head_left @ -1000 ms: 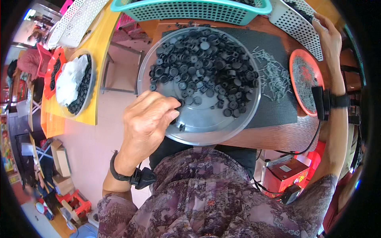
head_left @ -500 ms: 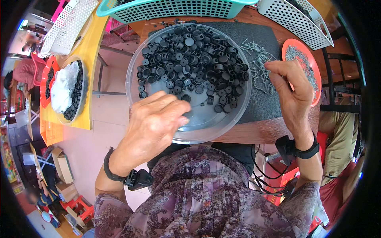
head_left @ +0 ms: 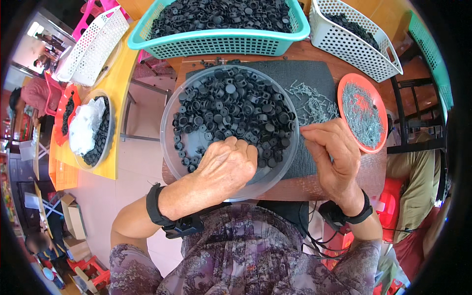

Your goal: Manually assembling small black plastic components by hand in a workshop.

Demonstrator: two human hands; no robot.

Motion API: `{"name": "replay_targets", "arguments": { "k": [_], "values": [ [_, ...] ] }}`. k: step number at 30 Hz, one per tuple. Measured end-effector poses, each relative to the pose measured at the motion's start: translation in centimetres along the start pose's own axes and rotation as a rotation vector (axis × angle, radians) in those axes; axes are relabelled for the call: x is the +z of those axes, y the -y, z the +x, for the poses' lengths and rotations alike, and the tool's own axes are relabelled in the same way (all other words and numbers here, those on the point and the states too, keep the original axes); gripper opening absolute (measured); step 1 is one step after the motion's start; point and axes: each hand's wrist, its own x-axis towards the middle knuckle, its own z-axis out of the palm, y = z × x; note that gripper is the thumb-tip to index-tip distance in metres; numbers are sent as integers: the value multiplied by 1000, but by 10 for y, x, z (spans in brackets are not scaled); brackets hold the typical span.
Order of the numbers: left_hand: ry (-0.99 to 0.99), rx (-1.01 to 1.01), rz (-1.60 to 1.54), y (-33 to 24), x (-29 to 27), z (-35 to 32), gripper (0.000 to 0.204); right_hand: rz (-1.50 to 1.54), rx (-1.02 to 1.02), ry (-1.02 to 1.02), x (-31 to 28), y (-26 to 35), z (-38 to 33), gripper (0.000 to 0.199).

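Many small round black plastic caps (head_left: 231, 101) lie heaped in a clear round tub (head_left: 193, 141). Over the tub's near part is my left hand (head_left: 223, 163), closed with its back showing; its fingertips are hidden among the caps, so what it grips cannot be seen. Just outside the tub's right rim, my right hand (head_left: 335, 153) is closed in a pinch. Anything between thumb and forefinger is too small to make out. Loose silver screws (head_left: 312, 104) lie beyond it on a dark mat (head_left: 306, 161). More screws (head_left: 363, 117) fill an orange plate (head_left: 342, 89) at the right.
At the back stand a teal basket (head_left: 221, 43) full of black parts and a white perforated basket (head_left: 354, 53). On a yellow side table (head_left: 110, 147) at left are another white basket (head_left: 98, 46) and a bowl holding black parts and a plastic bag (head_left: 84, 125).
My left hand has moved right, down toward the caps, and turned its back up. My right hand has come nearer the tub's rim. The head view has shifted, showing more of the baskets.
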Motion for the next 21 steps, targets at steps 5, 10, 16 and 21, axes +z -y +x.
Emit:
{"name": "replay_targets", "arguments": {
  "k": [5,10,16,21],
  "values": [
    [27,37,46,-3,-2,-5,14,9,-11,26,6,0,-3,20],
    [-168,-77,-71,38,-43,7,13,-26,5,51,7,-1,-2,20],
    [-173,-349,-153,95,-76,47,11,24,37,43,14,6,-5,19],
    [-187,-451,-128,116,-62,66,16,21,15,82,20,12,-5,18]
  ]
}}
